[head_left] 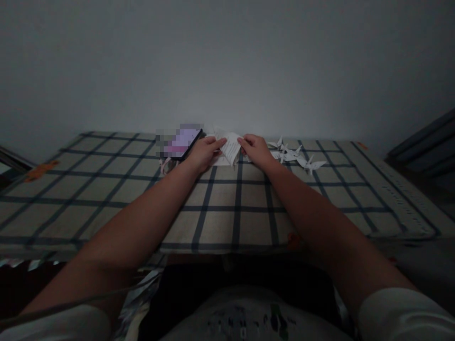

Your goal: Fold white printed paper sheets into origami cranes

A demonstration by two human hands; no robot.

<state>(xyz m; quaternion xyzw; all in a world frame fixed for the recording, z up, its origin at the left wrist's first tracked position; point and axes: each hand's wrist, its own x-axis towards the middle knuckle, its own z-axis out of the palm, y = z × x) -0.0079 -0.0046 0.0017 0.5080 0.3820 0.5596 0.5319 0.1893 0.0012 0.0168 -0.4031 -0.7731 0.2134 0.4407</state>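
Between my two hands is a folded sheet of printed paper [232, 148], roughly diamond shaped, with a point toward me. My left hand [206, 152] pinches its left side between thumb and fingers. On the opposite side, my right hand [255, 149] grips the right edge the same way. More white paper [221, 161] lies on the cloth under and behind the folded piece, partly hidden. Several folded white paper cranes [289, 154] lie just to the right of my right hand.
A phone [183, 142] with a lit, partly blurred screen leans left of my left hand, a pinkish item [167, 166] below it. The checked tablecloth [220, 222] covers the table. A plain wall [227, 66] stands directly behind. Dark folded fabric [430, 147] is at the right.
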